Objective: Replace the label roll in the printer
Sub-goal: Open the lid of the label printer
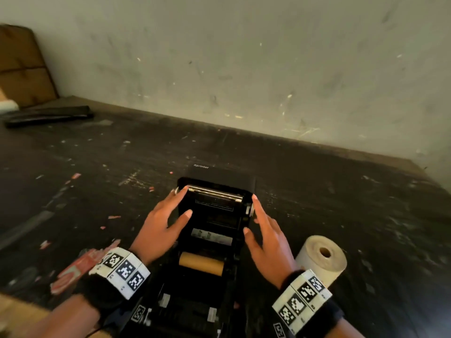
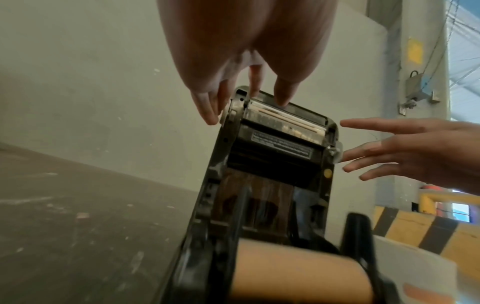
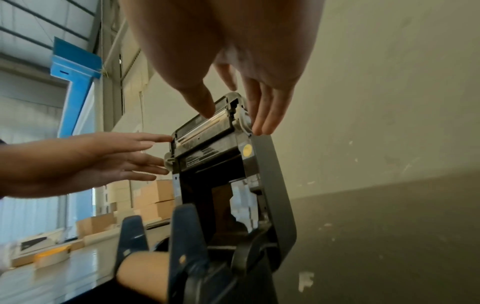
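Fingers (image 1: 181, 194) of both hands straight, flanking raised printer lid (image 1: 216, 203).

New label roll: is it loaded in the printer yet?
No: the new label roll lies on the table right of the open printer, whose holder carries a bare cardboard core.

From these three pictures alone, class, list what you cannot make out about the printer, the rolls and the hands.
- Printer front: cut off by the bottom edge of the head view.
- Core ends: hidden by the holders; blurred in both wrist views.
- New roll: near end hidden behind the right hand and wristband; label side not visible.
- Left hand: whether its fingers press the lid or only hover is unclear.
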`<state>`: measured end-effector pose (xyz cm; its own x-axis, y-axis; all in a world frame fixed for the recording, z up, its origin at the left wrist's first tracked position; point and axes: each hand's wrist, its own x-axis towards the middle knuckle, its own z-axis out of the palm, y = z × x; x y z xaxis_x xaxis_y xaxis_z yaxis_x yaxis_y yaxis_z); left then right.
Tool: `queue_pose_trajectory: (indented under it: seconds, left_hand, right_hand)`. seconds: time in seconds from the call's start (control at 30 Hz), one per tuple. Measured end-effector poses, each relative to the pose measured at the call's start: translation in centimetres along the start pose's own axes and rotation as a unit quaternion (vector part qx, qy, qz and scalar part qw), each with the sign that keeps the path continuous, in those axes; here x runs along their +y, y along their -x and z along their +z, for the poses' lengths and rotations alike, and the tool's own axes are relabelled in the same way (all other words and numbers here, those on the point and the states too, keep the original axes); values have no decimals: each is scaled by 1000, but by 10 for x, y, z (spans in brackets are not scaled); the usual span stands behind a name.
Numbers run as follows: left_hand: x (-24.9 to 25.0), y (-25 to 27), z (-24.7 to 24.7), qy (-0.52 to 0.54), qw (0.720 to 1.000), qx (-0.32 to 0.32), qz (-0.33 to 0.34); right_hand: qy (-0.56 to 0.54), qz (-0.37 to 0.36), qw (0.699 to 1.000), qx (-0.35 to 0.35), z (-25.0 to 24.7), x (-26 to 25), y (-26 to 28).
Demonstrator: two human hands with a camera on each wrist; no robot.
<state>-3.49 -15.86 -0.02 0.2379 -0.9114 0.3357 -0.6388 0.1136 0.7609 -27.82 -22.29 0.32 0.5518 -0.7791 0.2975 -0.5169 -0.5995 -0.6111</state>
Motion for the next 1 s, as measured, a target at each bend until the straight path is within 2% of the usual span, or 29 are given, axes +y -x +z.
queue_pose_trajectory:
  seconds: [0.13,0.33,0.43,0.77,0.9,1.0]
  left_hand:
    - [-6,30,8,-25,1000,-11,-13]
    - [-30,73,13,-54,991,-86,-86]
    - [-39,83,19,-64,986,-122,-98]
    - [-50,86,20,-61,985,-161,-24]
    - [-47,79,14,-8,989,-146,-10]
    - [-36,70,7,34,996,-86,-7]
  right_hand:
    - [-22,7,998,-50,4,7,20]
    - [-13,23,983,-183,35,6,45]
    - [5,16,977,-214,42,1,48]
    - [9,41,977,-209,51,-10,54]
    - [-20,64,988,-141,65,-3,57]
    - [-69,67,993,-70,65,-9,57]
